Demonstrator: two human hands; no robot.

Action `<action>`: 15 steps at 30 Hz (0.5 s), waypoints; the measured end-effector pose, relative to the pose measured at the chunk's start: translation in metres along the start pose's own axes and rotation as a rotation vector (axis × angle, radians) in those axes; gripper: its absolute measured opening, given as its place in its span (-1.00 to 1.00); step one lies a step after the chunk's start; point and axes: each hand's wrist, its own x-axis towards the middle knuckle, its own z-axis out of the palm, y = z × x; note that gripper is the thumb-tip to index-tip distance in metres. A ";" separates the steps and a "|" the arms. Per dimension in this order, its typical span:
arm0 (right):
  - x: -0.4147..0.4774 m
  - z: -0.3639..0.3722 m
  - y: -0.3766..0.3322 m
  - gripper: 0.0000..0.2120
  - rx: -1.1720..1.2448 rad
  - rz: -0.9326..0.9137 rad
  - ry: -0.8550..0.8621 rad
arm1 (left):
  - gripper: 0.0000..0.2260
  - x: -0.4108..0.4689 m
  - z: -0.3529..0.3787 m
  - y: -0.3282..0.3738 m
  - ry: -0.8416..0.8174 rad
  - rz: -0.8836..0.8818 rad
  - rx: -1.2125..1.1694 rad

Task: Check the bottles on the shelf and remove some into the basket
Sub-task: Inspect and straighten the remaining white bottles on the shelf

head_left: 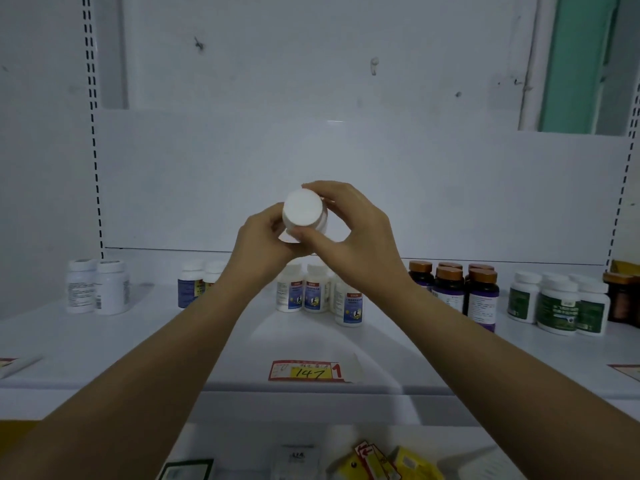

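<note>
While both arms reach out over the shelf (138,341), the left hand (265,242) and right hand (353,230) together grip a white bottle (304,211). Its round end faces the camera.

Shelf: white shelf (138,341) spans the middle of the frame, and the bottles on it stand upright in clusters.
Far left: two plain white bottles (98,287), side by side.
Centre: blue-label bottles (317,292), bunched close.
Right of centre: brown-capped dark bottles (448,289), tightly grouped.
Right: green-label bottles (557,306), white caps.
Front edge: price tag (306,370), red and yellow, reading 147.
</note>
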 end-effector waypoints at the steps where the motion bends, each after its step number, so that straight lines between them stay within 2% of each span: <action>1: 0.004 -0.003 -0.001 -0.60 0.053 0.058 -0.006 | -0.62 0.001 -0.001 0.001 -0.032 -0.023 -0.033; 3: 0.019 -0.007 -0.001 -0.71 0.185 0.236 -0.015 | -0.61 0.000 -0.003 0.005 -0.104 -0.100 -0.048; 5: 0.041 -0.011 0.004 -0.78 0.308 0.502 -0.022 | -0.65 0.000 -0.003 0.011 -0.170 -0.213 -0.058; 7: 0.058 -0.014 0.010 -0.73 0.398 0.820 -0.079 | -0.62 0.001 -0.002 0.014 -0.251 -0.368 -0.195; 9: 0.065 -0.018 0.014 -0.77 0.412 1.072 -0.198 | -0.64 0.000 -0.001 0.015 -0.328 -0.524 -0.345; 12: 0.064 -0.019 0.025 -0.79 0.366 1.247 -0.361 | -0.71 -0.004 0.000 0.015 -0.421 -0.651 -0.374; 15: 0.061 -0.017 0.032 -0.78 0.341 1.260 -0.421 | -0.68 -0.007 0.002 0.010 -0.435 -0.682 -0.345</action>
